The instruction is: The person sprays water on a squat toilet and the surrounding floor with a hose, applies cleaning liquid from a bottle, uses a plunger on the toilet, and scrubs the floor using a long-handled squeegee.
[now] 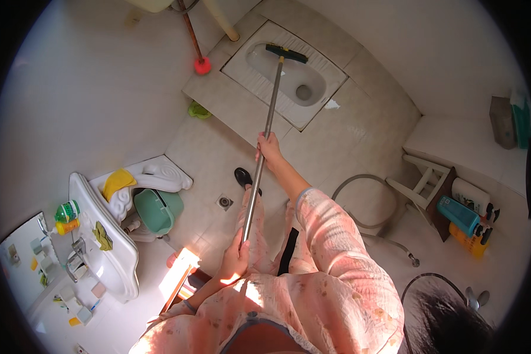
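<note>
A long-handled scrub brush runs away from my body, its grey metal pole (271,109) slanting up to a dark green brush head (287,53). My right hand (269,147) is wrapped round the pole about halfway along. Close to my waist, my left hand (235,261) grips the pole's near end. The brush head is over the far part of a white squat toilet (259,94) set into a raised tiled step; whether its bristles touch the bowl I cannot tell. The toilet's drain hole (303,92) shows to the right of the pole.
A red plunger (202,65) stands left of the toilet. At left are a washbasin (121,268), a green bucket (158,211) and a yellow cloth (118,183). At right, a hose (336,203) lies near a stool (422,183) with bottles (459,215). The step's edge (236,137) crosses ahead.
</note>
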Tool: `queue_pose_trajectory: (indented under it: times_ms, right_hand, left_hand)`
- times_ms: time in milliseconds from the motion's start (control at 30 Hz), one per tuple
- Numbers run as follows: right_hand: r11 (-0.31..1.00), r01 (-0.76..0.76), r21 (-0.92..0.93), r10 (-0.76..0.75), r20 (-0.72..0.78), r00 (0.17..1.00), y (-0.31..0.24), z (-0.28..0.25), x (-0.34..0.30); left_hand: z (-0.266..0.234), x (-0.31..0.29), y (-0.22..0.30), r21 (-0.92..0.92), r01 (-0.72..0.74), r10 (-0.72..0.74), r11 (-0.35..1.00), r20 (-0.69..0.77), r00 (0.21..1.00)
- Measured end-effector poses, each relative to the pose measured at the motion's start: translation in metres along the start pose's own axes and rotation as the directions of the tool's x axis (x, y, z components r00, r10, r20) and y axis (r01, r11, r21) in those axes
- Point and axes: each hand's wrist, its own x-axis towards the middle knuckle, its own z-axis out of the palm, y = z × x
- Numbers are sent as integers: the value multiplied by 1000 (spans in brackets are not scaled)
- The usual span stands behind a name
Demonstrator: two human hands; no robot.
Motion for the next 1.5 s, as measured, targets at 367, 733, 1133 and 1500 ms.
queue_pose_trajectory:
  times_ms: [367,733,1133,1500]
  right_hand:
    - [995,8,104,3,-104,995,7,72,51]
    - [993,-28,-111,-17,-380,925,66,88,68]
    - [999,-22,32,32,-348,937,69,100,71]
    - [992,-45,121,80,-304,949,86,100,63]
  left_hand:
    - [-100,50,-9,273,-172,192,947,-48,980]
    - [-117,87,-79,282,-338,380,898,-105,919]
    - [-137,93,-81,87,-220,227,972,-79,971]
    - [-153,90,-95,194,-290,312,937,-97,945]
